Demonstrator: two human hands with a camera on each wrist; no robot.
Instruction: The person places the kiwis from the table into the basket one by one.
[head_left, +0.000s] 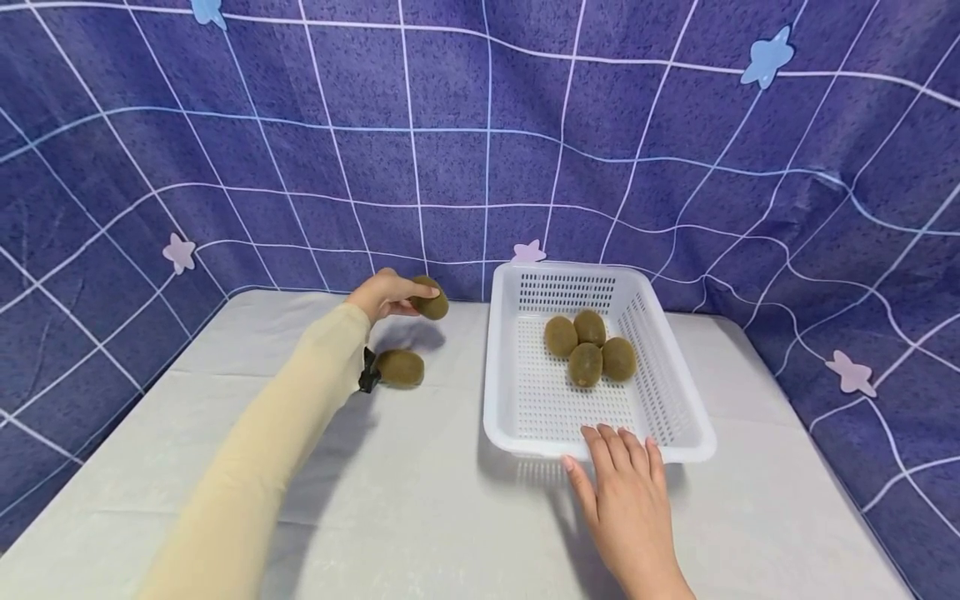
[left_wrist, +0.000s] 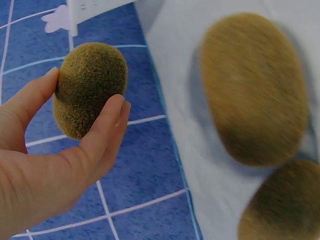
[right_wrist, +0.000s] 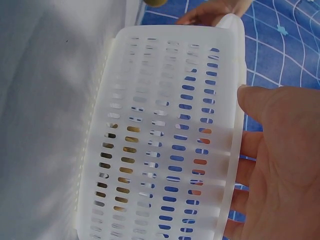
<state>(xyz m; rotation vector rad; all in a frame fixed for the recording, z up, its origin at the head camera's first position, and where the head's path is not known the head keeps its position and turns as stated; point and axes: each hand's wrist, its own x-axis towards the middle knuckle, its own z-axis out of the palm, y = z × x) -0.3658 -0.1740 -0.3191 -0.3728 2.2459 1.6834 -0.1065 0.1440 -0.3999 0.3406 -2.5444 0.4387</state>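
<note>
My left hand (head_left: 386, 294) holds a brown fuzzy kiwi (left_wrist: 90, 90) between thumb and fingers, raised over the far left of the table. Below that hand a second kiwi (head_left: 401, 367) lies on the cloth; the left wrist view shows another kiwi (left_wrist: 285, 205) beside it, which the arm hides in the head view. A white plastic basket (head_left: 517, 450) with slotted walls stands right of centre, holding several kiwis (head_left: 586, 365) grouped toward its far half. At its near rim is my right hand (head_left: 630, 500), fingers hooked over into the basket and thumb against the rim.
A pale cloth (head_left: 420, 500) covers the table. Behind it and along both sides hangs a blue grid-patterned curtain (head_left: 450, 167) with star shapes, close to the basket's far rim. A black strap (head_left: 368, 371) sits on the left wrist.
</note>
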